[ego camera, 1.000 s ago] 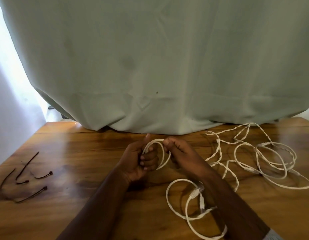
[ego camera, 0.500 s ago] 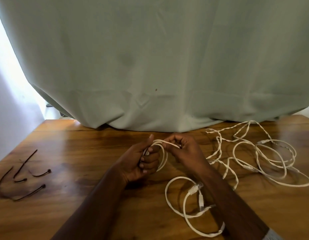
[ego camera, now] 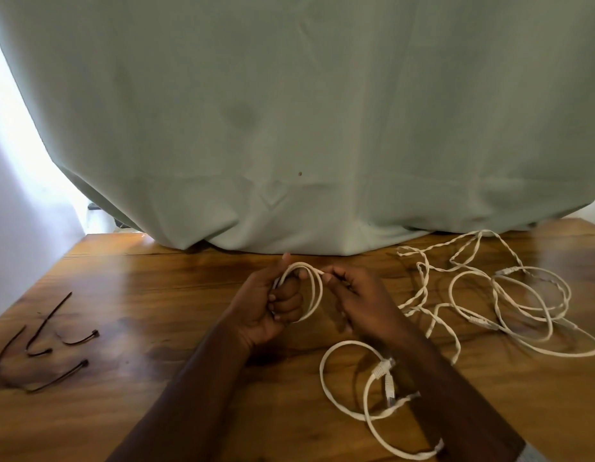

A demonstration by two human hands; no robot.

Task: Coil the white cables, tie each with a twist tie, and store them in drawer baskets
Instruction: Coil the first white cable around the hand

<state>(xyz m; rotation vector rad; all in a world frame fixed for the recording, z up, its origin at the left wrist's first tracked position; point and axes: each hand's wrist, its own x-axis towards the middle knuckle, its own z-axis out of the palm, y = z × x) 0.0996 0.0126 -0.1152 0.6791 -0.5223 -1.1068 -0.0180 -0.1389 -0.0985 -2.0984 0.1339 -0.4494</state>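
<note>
My left hand [ego camera: 273, 306] is closed around a small coil of white cable [ego camera: 314, 296], held upright over the table's middle. Right beside it, my right hand [ego camera: 359, 295] pinches the same cable at the coil's top. The cable's loose part [ego camera: 339, 388] loops on the wood under my right forearm, with a plug [ego camera: 382, 366] showing. A tangle of more white cables [ego camera: 509, 301] lies to the right. Several dark twist ties [ego camera: 46, 345] lie at the far left.
A pale green curtain [ego camera: 306, 128] hangs down onto the back of the wooden table [ego camera: 156, 311] and hides what is behind it. A bright white wall [ego camera: 19, 201] stands at the left. No drawer or basket is in view.
My right hand has moved slightly right and up along the cable while the left keeps the coil. The loops in my left hand look a little fuller.
</note>
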